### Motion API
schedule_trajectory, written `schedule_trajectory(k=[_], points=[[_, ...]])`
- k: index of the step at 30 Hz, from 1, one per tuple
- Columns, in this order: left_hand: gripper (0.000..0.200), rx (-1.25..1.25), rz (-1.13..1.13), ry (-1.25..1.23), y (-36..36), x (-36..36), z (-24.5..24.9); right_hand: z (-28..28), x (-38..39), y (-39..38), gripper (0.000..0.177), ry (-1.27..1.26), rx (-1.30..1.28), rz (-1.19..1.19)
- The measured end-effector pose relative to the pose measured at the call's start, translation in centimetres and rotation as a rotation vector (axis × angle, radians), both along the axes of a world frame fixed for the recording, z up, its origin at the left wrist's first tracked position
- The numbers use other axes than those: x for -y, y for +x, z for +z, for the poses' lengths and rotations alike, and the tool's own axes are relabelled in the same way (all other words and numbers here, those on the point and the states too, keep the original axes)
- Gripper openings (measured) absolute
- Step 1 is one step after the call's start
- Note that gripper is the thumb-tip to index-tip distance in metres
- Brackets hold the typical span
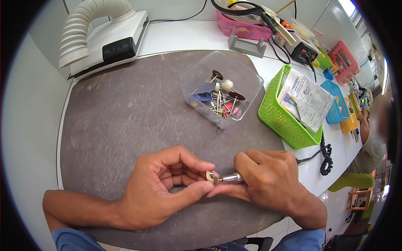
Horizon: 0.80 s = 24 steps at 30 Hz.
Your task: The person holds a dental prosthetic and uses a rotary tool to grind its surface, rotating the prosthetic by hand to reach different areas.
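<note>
My left hand (pixel 167 184) pinches a small cream-coloured, ring-like piece (pixel 209 175) between thumb and index fingertip, near the mat's front. My right hand (pixel 264 180) is closed round a silver rotary handpiece (pixel 233 178), which points left. A small dark, round bit at its tip sits at the piece's opening; whether the two touch is hard to tell. My right thumb reaches under the handpiece toward my left thumb. Beyond my hands, a clear plastic box (pixel 197 109) holds several mounted burs, discs and polishing wheels.
Around the grey-brown mat (pixel 113 125) are a white suction unit (pixel 142 29) with a hose, a pink basket (pixel 238 29), a grey stand (pixel 247 47), a control box (pixel 305 53), and a green basket (pixel 280 121) holding papers. A coiled cord (pixel 325 161) and another person (pixel 372 146) are at right.
</note>
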<state>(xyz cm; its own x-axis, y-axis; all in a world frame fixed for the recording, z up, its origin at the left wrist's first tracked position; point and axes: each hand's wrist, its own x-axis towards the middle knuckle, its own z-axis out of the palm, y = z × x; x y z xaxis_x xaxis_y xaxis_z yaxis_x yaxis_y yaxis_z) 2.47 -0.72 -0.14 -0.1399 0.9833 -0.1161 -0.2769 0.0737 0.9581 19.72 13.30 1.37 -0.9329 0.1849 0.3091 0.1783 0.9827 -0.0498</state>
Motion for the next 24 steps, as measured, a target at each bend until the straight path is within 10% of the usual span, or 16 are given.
schedule_trajectory(k=[24], points=[[0.022, -0.027, -0.001, 0.003, 0.09, 0.08, 0.14, 0.03, 0.01, 0.09, 0.057, 0.014, -0.001, -0.012]])
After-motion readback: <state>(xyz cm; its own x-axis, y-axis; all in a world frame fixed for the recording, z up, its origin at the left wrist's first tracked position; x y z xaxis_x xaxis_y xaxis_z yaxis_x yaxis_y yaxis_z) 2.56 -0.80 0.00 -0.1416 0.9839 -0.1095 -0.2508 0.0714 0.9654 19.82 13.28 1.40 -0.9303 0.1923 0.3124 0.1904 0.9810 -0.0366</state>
